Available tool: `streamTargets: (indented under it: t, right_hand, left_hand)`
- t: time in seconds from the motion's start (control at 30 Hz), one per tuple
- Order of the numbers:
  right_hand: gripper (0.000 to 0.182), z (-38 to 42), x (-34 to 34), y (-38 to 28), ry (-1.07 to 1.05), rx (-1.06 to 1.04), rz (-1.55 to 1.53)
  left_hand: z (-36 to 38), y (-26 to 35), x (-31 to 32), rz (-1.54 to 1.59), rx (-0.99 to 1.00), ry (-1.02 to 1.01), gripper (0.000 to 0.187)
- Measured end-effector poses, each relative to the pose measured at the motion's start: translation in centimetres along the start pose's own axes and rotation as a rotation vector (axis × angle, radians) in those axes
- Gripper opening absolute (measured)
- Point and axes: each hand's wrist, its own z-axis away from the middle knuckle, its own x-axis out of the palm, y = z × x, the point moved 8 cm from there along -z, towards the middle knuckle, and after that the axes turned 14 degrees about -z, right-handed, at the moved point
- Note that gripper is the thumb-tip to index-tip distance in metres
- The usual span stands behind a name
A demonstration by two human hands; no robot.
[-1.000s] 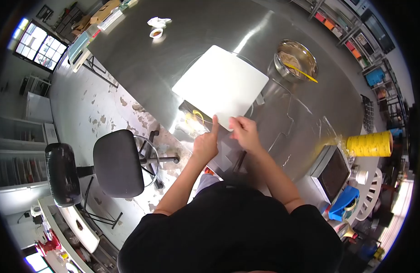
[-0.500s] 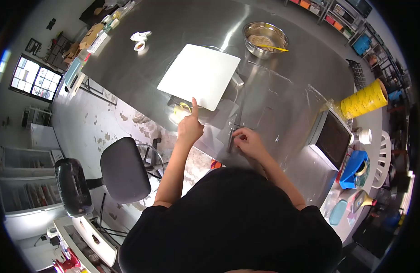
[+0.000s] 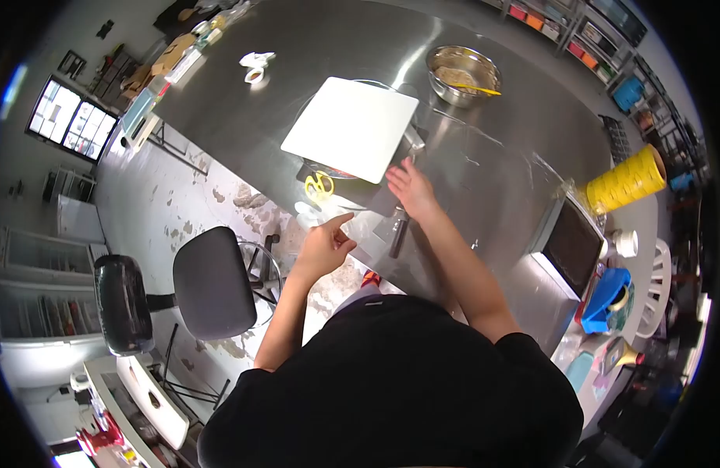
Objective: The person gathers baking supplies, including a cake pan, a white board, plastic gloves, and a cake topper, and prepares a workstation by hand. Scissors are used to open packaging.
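Observation:
A white board [image 3: 352,129] lies on the steel table [image 3: 469,179], over a round item whose rim shows behind it. My right hand [image 3: 411,189] is by the board's lower right corner, fingers spread, holding nothing. Below the board, my left hand [image 3: 326,245] is over the table's near edge, index finger stretched out and the others curled, with nothing visible in it. Between the board and my left hand are yellow scissor handles [image 3: 319,186]. A dark metal bar [image 3: 399,238] lies near my right forearm.
A steel bowl [image 3: 463,76] with brownish contents and a yellow utensil stands at the back. A small white cup [image 3: 254,76] is at the back left. On the right are a yellow roll [image 3: 625,179] and a framed dark tray [image 3: 569,243]. An office chair [image 3: 214,285] stands left.
My left hand has moved down, away from the board's edge. My right hand has gone up from the bar to the board's corner and opened. The yellow handles are now uncovered.

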Motion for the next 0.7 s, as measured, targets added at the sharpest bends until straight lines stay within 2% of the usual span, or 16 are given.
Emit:
streamTargets:
  t: [0.03,0.1,0.13,0.2,0.3,0.37,0.43,0.5,0.53,0.57,0.6,0.63,0.67,0.7]
  right_hand:
    - [0.05,-1.1,1.0,0.1,-0.01,0.016,0.004]
    - [0.039,-2.5,2.4,-0.1,-0.058,-0.083,0.009]
    - [0.033,-3.2,2.6,0.1,-0.006,-0.125,0.034]
    - [0.033,-4.1,3.7,0.4,0.018,-0.139,0.035]
    - [0.03,-6.6,5.5,0.9,0.123,-0.172,0.024]
    - [0.03,-9.9,8.2,1.5,0.028,-0.228,0.034]
    - [0.029,-13.8,11.1,2.2,0.057,-0.265,0.016]
    - [0.026,-18.1,13.6,2.9,0.066,-0.278,-0.081]
    - [0.026,-20.2,14.6,3.0,0.081,-0.281,-0.099]
    - [0.027,-22.1,15.3,3.4,0.094,-0.281,-0.124]
    - [0.036,-22.7,16.8,3.2,0.113,-0.26,-0.106]
    - [0.036,-22.7,18.8,3.7,0.121,-0.265,-0.113]
    - [0.036,-22.4,20.3,4.0,0.251,-0.33,0.057]
    - [0.036,-22.1,21.1,4.1,0.385,-0.393,0.228]
  left_hand:
    - [0.3,-0.7,-0.2,0.017,-0.025,-0.027,0.047]
    - [1.2,-2.7,-0.8,0.042,-0.021,0.021,0.046]
    - [1.3,-3.9,-1.3,0.079,-0.042,0.037,0.045]
    - [0.5,-6.7,-2.3,0.146,-0.09,0.042,0.043]
    - [-2.1,-11.2,-3.5,0.411,-0.094,0.029,0.042]
    - [-4.7,-14.0,-4.4,0.486,-0.053,0.003,0.043]
    - [-8.4,-17.0,-6.5,0.555,0.004,-0.027,0.044]
    - [-10.9,-19.1,-7.5,0.349,0.089,-0.102,0.046]
    - [-12.2,-20.0,-7.8,0.188,0.09,-0.168,0.053]
    - [-13.3,-20.8,-8.1,0.2,0.081,-0.187,0.053]
    - [-14.2,-21.4,-7.4,0.07,0.063,-0.331,0.057]
    - [-15.0,-21.9,-6.8,-0.068,0.056,-0.469,0.061]
    - [-15.9,-21.8,-6.3,-0.231,0.132,-0.517,0.069]
    - [-16.6,-21.8,-5.6,-0.236,0.147,-0.527,0.069]
